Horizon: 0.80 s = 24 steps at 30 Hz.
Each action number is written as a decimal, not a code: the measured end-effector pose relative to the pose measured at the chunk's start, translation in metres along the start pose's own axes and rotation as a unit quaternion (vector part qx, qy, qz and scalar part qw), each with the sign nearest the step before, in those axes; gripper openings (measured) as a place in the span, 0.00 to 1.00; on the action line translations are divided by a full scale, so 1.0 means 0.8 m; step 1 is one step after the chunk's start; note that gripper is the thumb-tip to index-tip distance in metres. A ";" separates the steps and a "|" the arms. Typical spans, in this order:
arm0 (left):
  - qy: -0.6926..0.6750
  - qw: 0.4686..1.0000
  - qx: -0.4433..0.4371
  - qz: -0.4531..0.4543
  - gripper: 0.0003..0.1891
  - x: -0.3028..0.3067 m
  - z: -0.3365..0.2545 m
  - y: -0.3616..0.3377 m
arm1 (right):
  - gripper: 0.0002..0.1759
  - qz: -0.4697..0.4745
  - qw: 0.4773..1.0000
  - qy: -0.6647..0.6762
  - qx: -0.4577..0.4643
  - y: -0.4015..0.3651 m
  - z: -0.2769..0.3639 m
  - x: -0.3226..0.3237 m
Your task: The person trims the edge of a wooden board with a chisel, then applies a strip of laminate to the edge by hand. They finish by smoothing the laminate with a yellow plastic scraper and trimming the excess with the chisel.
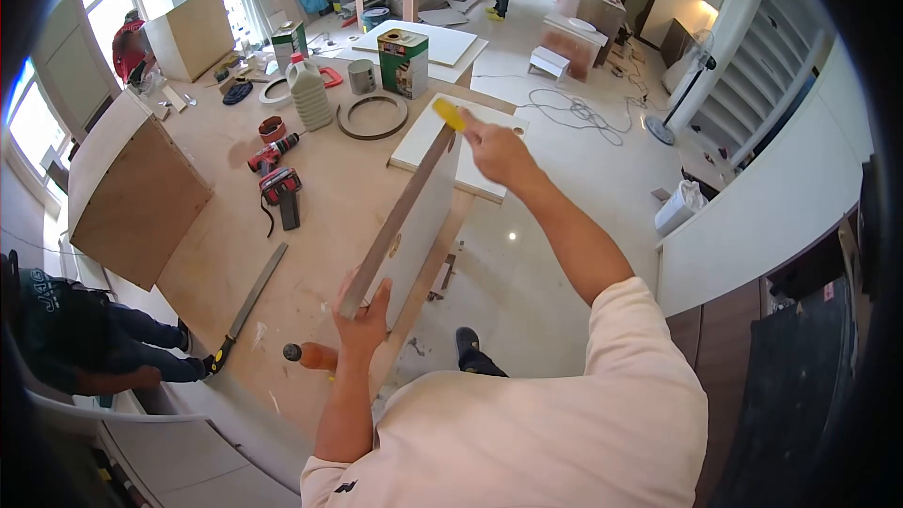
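A white panel [428, 226] stands on its long edge on the workbench, its brown top edge facing up. My left hand [365, 315] grips the near end of the panel, thumb on one side and fingers on the other. At the far end, my right hand [496, 148] is closed on a small flat yellow tool [449, 114], which is right at the panel's top edge. An orange bottle [315, 356] with a dark cap lies beside my left forearm. Beneath the panel's far end is a white board [482, 177].
On the workbench [226, 277] are a handsaw [254, 301], red drills [279, 186], a coil of edge banding [373, 119], a plastic jug [308, 94] and a green can [403, 63]. A curved wooden box [141, 193] stands left. Other people are nearby; a cable [578, 115] crosses the floor.
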<state>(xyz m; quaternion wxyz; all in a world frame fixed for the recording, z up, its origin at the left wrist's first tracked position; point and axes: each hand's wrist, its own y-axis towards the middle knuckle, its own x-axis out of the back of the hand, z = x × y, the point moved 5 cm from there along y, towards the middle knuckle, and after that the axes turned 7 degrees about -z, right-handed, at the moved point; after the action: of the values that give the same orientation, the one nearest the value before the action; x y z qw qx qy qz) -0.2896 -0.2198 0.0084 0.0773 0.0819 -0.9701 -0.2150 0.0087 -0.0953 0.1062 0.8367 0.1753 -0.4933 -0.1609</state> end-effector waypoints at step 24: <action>0.043 0.998 -0.034 -0.006 0.15 0.000 -0.004 0.000 | 0.25 0.119 0.982 -0.020 0.147 -0.080 0.113 0.013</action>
<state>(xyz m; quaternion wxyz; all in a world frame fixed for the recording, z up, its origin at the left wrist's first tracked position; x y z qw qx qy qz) -0.2892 -0.2210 0.0113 0.1209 0.0939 -0.9574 -0.2448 -0.0720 -0.1689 0.1264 0.8050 0.2334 -0.5453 0.0111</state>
